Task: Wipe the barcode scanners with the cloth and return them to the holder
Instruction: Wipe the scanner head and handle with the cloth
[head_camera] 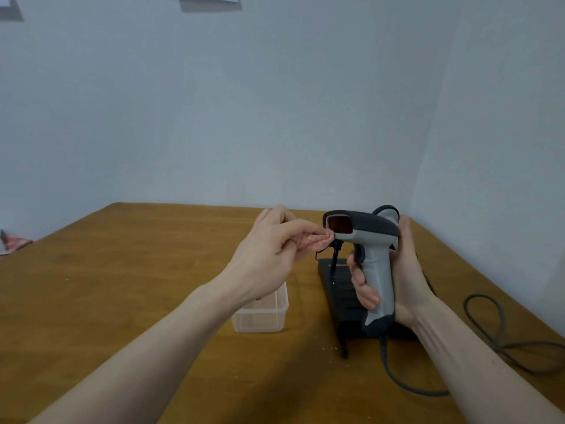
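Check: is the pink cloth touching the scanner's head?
Touching. The head view shows the pink cloth, pinched in the left hand, pressed against the scanner head's lower front edge.

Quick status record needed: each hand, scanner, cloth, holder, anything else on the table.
left hand: pinching pink cloth, pressed at the scanner's front edge
right hand: gripping scanner handle
scanner: held upright above the holder, red window facing left
holder: black, on table, empty
clear container: beside holder
cable: looped at right

The head camera looks forward and slightly down, close over both forearms (a single view), facing the wall beyond the hands.
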